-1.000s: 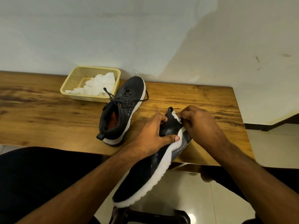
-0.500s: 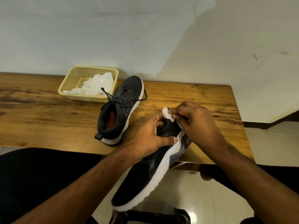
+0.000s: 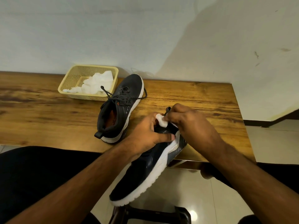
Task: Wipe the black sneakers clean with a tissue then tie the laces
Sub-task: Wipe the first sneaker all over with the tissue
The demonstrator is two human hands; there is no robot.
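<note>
My left hand (image 3: 146, 133) grips the heel end of a black sneaker with a white sole (image 3: 142, 175), held tilted with its toe pointing down toward me over the table's front edge. My right hand (image 3: 192, 125) pinches a small white tissue wad (image 3: 161, 120) against the heel collar of that shoe. The second black sneaker (image 3: 120, 107) stands on the wooden table (image 3: 40, 113), toe toward the wall, its laces loose and untied.
A yellow plastic basket (image 3: 73, 81) with crumpled white tissues sits at the back of the table by the wall, just left of the standing sneaker. My dark-clothed legs lie below the table edge. A dark stool (image 3: 150, 214) stands on the tiled floor beneath the held shoe.
My right hand has slid the tissue from the shoe's side up and left onto the top of the heel collar. The left hand keeps its grip on the shoe.
</note>
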